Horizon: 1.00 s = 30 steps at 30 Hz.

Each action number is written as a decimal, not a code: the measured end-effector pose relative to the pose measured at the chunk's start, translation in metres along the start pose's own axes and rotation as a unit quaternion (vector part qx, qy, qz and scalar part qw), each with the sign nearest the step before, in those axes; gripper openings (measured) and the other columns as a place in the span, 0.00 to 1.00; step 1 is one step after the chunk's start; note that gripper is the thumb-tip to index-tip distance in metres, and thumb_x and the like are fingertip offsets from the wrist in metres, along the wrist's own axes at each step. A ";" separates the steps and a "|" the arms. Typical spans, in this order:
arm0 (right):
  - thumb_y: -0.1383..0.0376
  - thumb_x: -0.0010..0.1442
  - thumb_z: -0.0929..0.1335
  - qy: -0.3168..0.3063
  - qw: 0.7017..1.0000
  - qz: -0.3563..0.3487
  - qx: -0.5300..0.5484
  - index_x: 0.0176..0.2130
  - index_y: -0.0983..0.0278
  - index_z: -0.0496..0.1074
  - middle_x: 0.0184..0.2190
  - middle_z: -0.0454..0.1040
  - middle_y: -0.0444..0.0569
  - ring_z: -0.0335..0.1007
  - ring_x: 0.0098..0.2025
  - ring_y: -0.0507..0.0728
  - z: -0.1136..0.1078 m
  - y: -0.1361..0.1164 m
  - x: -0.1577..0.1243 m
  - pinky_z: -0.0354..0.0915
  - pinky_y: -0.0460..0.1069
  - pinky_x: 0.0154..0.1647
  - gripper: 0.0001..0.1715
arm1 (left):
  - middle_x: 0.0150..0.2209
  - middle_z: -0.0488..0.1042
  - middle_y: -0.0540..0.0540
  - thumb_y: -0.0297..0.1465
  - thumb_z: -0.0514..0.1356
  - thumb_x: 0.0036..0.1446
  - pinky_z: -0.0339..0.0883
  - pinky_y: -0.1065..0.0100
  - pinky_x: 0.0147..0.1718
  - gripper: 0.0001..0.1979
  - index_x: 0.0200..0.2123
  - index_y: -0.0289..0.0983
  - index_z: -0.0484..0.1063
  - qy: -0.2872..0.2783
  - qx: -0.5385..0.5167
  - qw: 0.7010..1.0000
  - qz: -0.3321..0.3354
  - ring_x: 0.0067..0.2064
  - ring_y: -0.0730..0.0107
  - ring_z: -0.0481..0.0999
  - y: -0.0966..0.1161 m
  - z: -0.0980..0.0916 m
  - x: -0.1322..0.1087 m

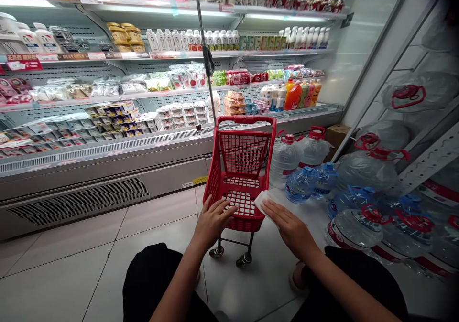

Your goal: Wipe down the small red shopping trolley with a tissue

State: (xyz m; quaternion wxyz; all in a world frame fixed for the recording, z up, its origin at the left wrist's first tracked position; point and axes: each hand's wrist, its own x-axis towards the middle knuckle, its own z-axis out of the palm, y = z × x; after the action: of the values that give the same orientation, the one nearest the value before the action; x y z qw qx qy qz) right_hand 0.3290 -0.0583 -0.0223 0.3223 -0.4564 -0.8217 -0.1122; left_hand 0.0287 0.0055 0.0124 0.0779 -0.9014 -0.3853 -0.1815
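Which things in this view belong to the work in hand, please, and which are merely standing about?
Work in hand:
- red plastic shopping cart
- folded white cloth or tissue, in the right hand
- left hand, fingers spread, at the cart's near end

Standing about:
- round blue-tinted plastic bottles
- large clear plastic bottles with red handles
- long grey metal display case

- Long chiller case [175, 171] in front of me, grey base, slotted grille [82, 200] down low.
- Shelves [265, 53] packed: bottles, tubs, cartons.
- White strip lights [150, 8] under upper shelves.
- Pale panel [362, 40] at its right end.
- Floor [64, 264]: large light tiles, dark joints.
- Far right: perforated metal rack [430, 159], water jugs [355, 229], cardboard box [336, 134] near case corner.
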 end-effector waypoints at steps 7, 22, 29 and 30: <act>0.81 0.66 0.55 0.003 1.000 -0.009 -0.007 0.76 0.53 0.45 0.70 0.64 0.44 0.61 0.71 0.56 0.022 -0.047 -0.002 0.58 0.60 0.75 0.47 | 0.60 0.77 0.48 0.36 0.55 0.74 0.60 0.53 0.65 0.19 0.65 0.49 0.69 0.009 0.002 0.999 -0.034 0.54 0.62 0.79 0.030 0.016 0.009; 0.84 0.65 0.53 0.021 0.993 0.037 -0.106 0.76 0.55 0.46 0.70 0.64 0.45 0.57 0.73 0.54 -0.014 0.004 -0.048 0.51 0.58 0.77 0.47 | 0.58 0.78 0.42 0.38 0.61 0.70 0.60 0.50 0.69 0.10 0.47 0.38 0.75 0.075 0.013 0.996 0.047 0.64 0.55 0.73 0.022 0.012 0.010; 0.81 0.67 0.54 0.042 0.995 0.037 -0.080 0.76 0.57 0.45 0.69 0.66 0.46 0.59 0.72 0.54 0.014 -0.023 -0.012 0.55 0.59 0.75 0.45 | 0.38 0.82 0.46 0.37 0.59 0.71 0.67 0.52 0.64 0.10 0.44 0.38 0.76 0.089 0.061 0.994 0.024 0.40 0.62 0.81 0.044 0.029 0.024; 0.81 0.68 0.54 0.040 0.996 0.027 -0.077 0.76 0.57 0.45 0.69 0.66 0.46 0.59 0.72 0.54 0.018 -0.028 -0.008 0.55 0.59 0.75 0.44 | 0.39 0.82 0.45 0.36 0.59 0.71 0.68 0.52 0.64 0.10 0.46 0.37 0.76 0.092 0.066 0.993 0.015 0.41 0.61 0.81 0.052 0.031 0.025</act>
State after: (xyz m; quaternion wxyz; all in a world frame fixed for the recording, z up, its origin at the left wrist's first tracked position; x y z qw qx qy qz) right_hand 0.3013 -0.0712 -0.0379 0.3222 -0.4967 -0.7845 -0.1846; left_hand 0.0901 -0.0050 -0.0068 0.1748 -0.8797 -0.3737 -0.2365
